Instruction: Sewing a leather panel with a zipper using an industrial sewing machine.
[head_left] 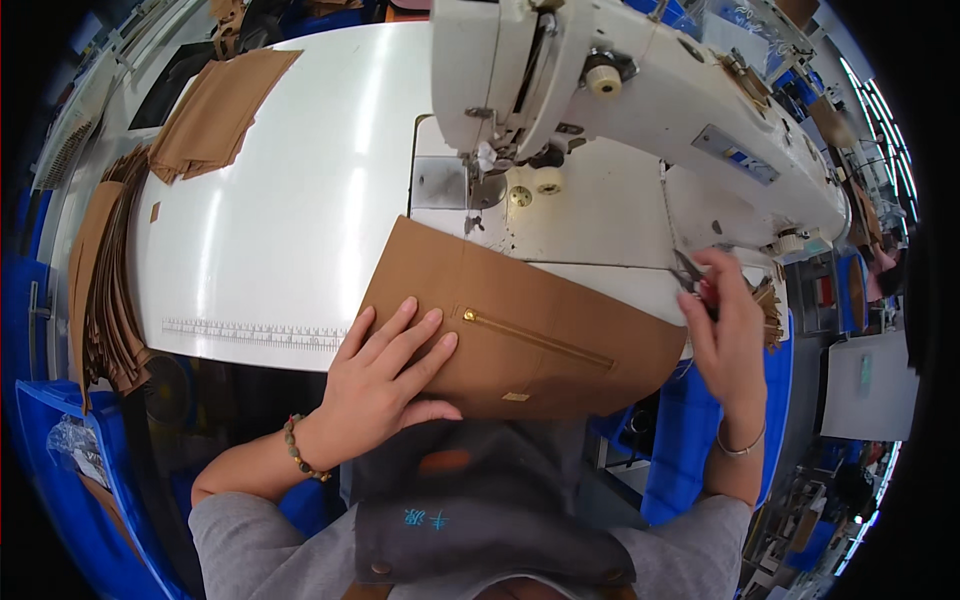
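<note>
Far left, brown pieces droop over the end of the white surface. Now the left hand: forearm angled inward, fingers spread, palm down on the left part of the brown panel. That panel lies slanted at the surface's near edge, below the sewing machine's needle area, its gold zip face up. And on the right, forearm upright, the right hand curls around dark snips, tips pointing up-left, just beside the panel's edge.
</note>
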